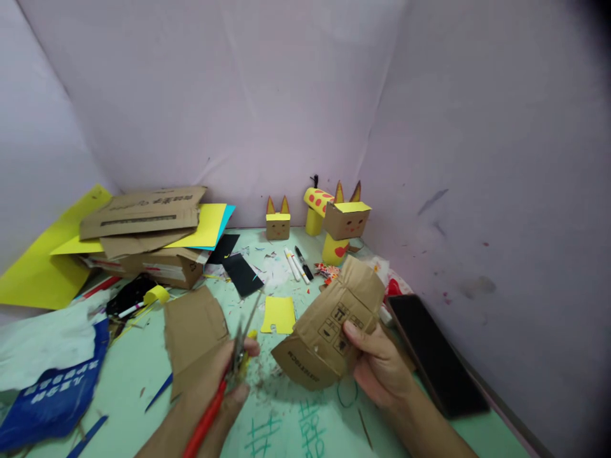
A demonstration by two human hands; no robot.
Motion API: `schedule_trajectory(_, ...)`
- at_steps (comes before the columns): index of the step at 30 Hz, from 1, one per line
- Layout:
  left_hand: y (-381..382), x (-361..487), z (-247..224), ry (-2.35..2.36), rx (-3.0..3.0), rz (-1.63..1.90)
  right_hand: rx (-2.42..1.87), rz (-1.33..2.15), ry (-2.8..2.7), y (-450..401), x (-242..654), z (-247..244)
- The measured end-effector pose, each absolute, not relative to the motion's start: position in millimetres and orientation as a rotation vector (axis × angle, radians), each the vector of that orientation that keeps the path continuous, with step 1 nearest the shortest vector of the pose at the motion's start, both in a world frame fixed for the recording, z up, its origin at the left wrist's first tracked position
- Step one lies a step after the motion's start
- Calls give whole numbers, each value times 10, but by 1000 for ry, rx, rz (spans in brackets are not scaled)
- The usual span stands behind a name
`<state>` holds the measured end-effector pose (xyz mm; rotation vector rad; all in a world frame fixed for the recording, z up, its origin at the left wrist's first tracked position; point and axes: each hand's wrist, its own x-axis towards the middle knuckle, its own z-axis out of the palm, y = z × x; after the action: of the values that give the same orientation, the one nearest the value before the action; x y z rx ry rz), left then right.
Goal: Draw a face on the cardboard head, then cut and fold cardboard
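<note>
Cardboard [310, 359] is bending between our right fingers [363, 340], which are pinching its printed side; near it, our left fingers [251, 347] are gripping scissors [210, 413]. We are judging it light, fairly stiff but easily creased, best held by an edge.

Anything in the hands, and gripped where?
Left hand: scissors, gripped near the pivot, red handles trailing below. Right hand: cardboard piece, held by its right edge, thumb on the printed face.
</note>
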<state>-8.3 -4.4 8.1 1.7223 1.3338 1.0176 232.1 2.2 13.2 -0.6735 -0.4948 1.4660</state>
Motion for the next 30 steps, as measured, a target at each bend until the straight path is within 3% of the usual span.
schedule_trajectory(7, -166, 32, 67, 1377, 1925, 1124, -610, 1455, -561, -6, 2308, 144)
schedule_trajectory(15, -209, 159, -288, 1420, 2239, 1226, -581, 1489, -696, -70, 2325, 80)
schedule_trajectory(21, -213, 131, -287, 1471, 2707, 1028, -531, 1463, -811, -67, 2272, 79)
schedule_trajectory(30, -260, 174, -39, 1575, 2869, 807, -528, 1466, -799, -67, 2238, 80)
